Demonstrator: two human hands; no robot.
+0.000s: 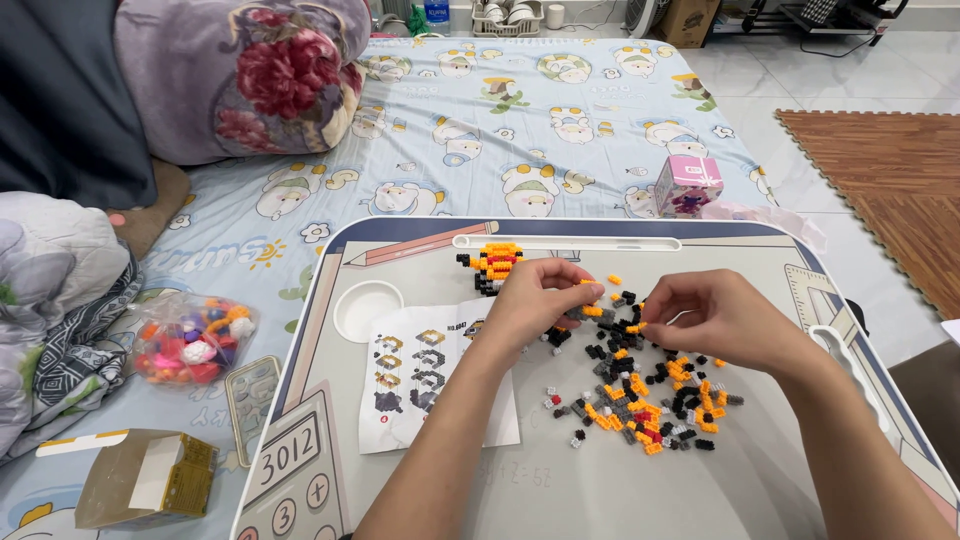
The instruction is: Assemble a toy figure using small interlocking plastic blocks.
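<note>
**Both hands pinching tiny bricks over lap tray**

Person seated at a white lap tray (400, 250) on a cartoon-print bed sheet (520, 110). Left hand (535, 300) is curled, thumb + fingers closed on a small part-built brick assembly (590, 312) w/ an orange piece at its tip, held just above tray centre. Right hand (705, 315) is close beside it, fingertips pinched together on a tiny orange brick (636, 327); the two hands nearly meet. Loose pile of mini bricks (650, 400), black/orange/grey w/ a few red, lies on tray under and in front of right hand. Finished section of model (492, 265), orange/black/red, sits behind left hand near tray's pen groove. Instruction sheet (420, 375) lies flat at left of pile, partly under left forearm. Round cup recess (367, 310) in tray left of sheet. Off tray: bag of coloured pieces (190, 340) at left, open cardboard box (150, 478) lower left, small pink box (688, 183) behind tray, floral pillow (240, 70) top left.
</note>
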